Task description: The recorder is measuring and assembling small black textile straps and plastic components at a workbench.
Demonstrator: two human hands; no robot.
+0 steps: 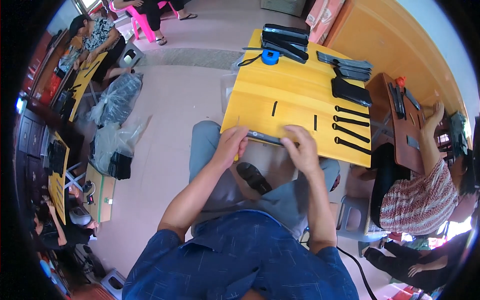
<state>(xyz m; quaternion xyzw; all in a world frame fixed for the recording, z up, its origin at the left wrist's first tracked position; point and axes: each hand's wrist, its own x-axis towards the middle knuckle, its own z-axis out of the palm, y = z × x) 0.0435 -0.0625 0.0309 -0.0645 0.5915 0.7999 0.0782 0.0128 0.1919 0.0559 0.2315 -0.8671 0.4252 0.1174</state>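
A flat black strip with a small pale round mark spans between my hands at the near edge of the yellow table. My left hand is closed around its left end. A thin-tipped tool with a yellow handle also shows at that hand, its grip partly hidden by the fingers. At the strip's right end, my right hand holds it between thumb and fingers. Two short black pieces lie just beyond my hands. To their right, several black straps with looped ends lie in a column.
Black pouches, a blue tape measure, a stack of dark strips and another black pile sit farther back. A co-worker sits at a brown table on the right. Plastic-wrapped bundles stand on the floor leftward.
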